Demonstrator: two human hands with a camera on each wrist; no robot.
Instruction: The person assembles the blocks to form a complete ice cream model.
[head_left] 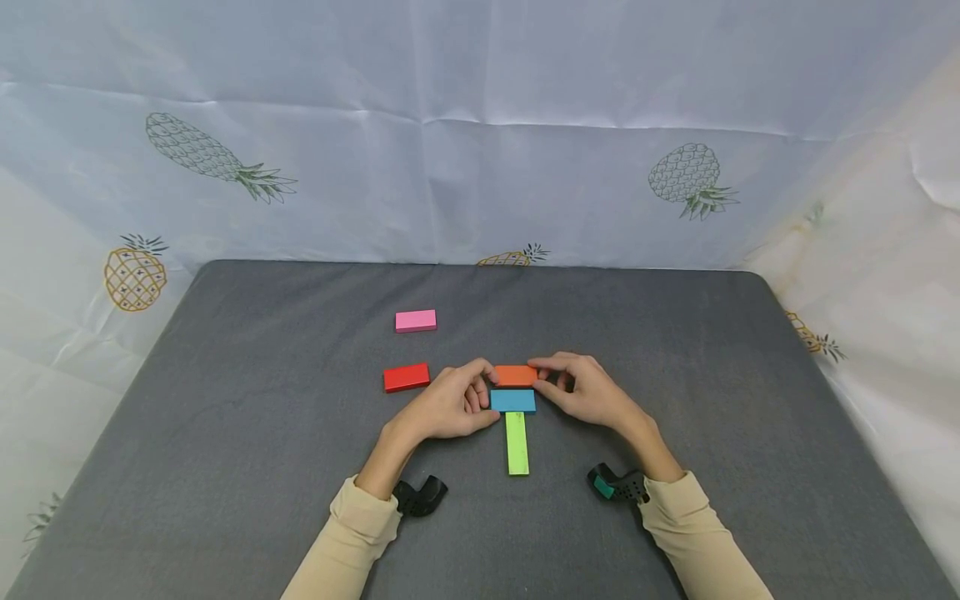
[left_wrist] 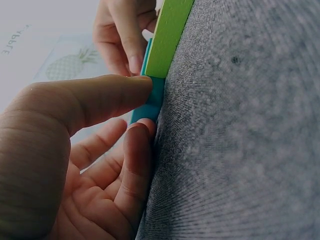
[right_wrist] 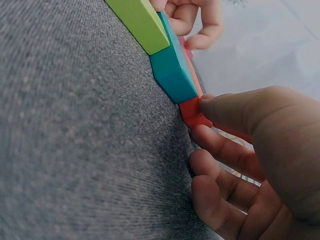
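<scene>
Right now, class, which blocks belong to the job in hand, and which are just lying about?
Apparently in the job, grouped together:
orange block, pinched by right fingers
blue block
green block

Apparently lying about, set apart:
red block
pink block

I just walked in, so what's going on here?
A person's right hand pinches the right end of an orange block, while the left hand is at the left ends of it and a blue block. A green block meets the blue one's near side; a red block and a pink block lie apart.
</scene>
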